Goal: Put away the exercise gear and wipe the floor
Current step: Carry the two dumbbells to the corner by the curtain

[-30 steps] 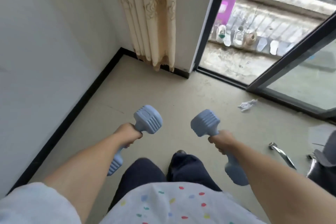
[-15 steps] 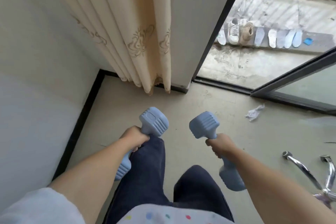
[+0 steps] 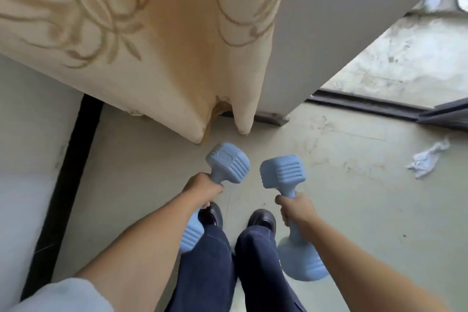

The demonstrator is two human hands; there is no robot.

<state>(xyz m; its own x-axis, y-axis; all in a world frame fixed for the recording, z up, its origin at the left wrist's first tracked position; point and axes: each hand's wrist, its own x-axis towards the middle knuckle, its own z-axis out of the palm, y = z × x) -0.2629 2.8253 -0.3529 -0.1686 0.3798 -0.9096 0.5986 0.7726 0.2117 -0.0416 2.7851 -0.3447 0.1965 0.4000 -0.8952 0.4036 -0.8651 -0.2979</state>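
Far left: white wall point(image 3: 27, 134) with black baseboard point(image 3: 63, 180) running near to far. Cream curtain point(image 3: 157, 40) with tan floral pattern hangs far-centre, hem just above the floor point(image 3: 152, 167). No containers in view.

Left hand point(image 3: 202, 191) grasps the handle of the left dumbbell point(image 3: 229, 163); far head sticks out beyond the knuckles, near head sits below the wrist, over the left shoe point(image 3: 211, 214). Right hand point(image 3: 295, 208) clenched round the handle of the right dumbbell point(image 3: 282, 172); far head points left-far, near head hangs just right of the right shoe point(image 3: 262, 219). Both dumbbells are off the floor, far heads near each other, not touching.

Right: crumpled white cloth point(image 3: 428, 158) on the floor, well apart from the right hand. Far right: dark door track point(image 3: 367, 102), balcony floor beyond.
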